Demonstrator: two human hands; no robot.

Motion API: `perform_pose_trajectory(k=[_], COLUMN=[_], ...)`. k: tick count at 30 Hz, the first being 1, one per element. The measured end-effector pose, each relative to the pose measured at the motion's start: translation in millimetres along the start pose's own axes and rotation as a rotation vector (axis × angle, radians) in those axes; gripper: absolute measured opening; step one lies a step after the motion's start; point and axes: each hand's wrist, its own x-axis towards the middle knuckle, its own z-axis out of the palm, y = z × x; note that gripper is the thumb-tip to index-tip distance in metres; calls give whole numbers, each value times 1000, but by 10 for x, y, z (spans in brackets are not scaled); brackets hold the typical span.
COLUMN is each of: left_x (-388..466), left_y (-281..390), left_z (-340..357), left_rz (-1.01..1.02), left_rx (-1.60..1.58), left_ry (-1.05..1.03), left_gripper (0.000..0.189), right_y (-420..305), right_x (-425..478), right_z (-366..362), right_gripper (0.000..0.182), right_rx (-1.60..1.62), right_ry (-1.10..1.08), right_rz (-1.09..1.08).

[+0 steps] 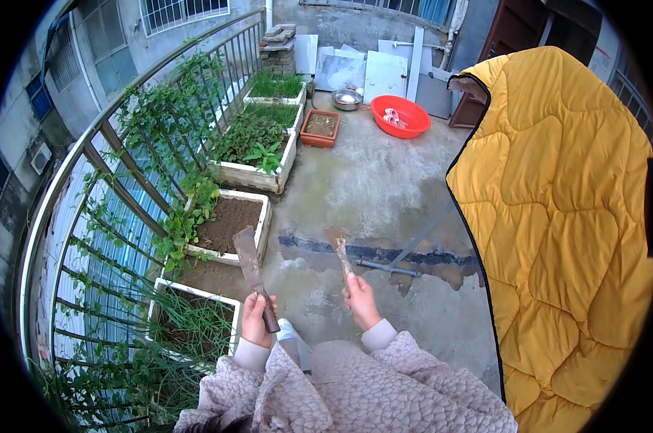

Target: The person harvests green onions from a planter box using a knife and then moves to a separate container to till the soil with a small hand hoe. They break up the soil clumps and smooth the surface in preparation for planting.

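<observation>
My left hand point(258, 319) grips the dark handle of a rusty flat-bladed knife or cleaver point(249, 257), its blade pointing up and away. To its right, my right hand point(361, 301) holds a small, worn tool by its handle; the tool's wide brown end point(336, 238) looks like a brush or scraper, and I cannot tell which. The two tools are apart. Beyond the blade lies a white planter box of bare brown soil point(232, 222). A white planter with long thin green leaves point(196, 319) stands just left of my left hand.
Metal railing point(61, 184) with climbing vines runs along the left. Further off are planted white boxes point(250, 172), a terracotta-coloured pot point(320, 142), a metal basin point(347, 100) and a red basin point(401, 130) holding shoes. A yellow quilt point(553, 216) hangs at right, by a metal stand's foot point(388, 267).
</observation>
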Motion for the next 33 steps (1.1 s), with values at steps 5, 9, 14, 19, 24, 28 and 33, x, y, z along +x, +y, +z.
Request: perform_pose_trajectory(k=[5, 9, 14, 19, 24, 28, 33], left_x=[1279, 2320, 3525, 4243, 5020, 5637, 6316], left_y=[3, 141, 416, 560, 291, 85, -6], left_z=[577, 1007, 1563, 2205, 2644, 3121, 4035], left_rz=[-34, -91, 23, 13, 157, 209, 117], left_rx=[-48, 82, 305, 550, 734, 691, 733], left_ry=[-217, -342, -424, -468, -587, -601, -675], left_gripper=[18, 21, 26, 31, 33, 29, 33], right_y=[-410, -578, -1055, -1579, -1915, -2113, -2672], right_x=[901, 1799, 2847, 3486, 4204, 4899, 5788], right_z=[598, 1048, 1279, 1368, 1106, 738, 148], right_gripper=[28, 28, 26, 28, 27, 24, 25], right_rx=[139, 75, -85, -89, 31, 75, 87], right_ry=[-98, -41, 121, 365, 453, 431, 391], right_rz=[-34, -126, -261, -306, -257, -341, -345])
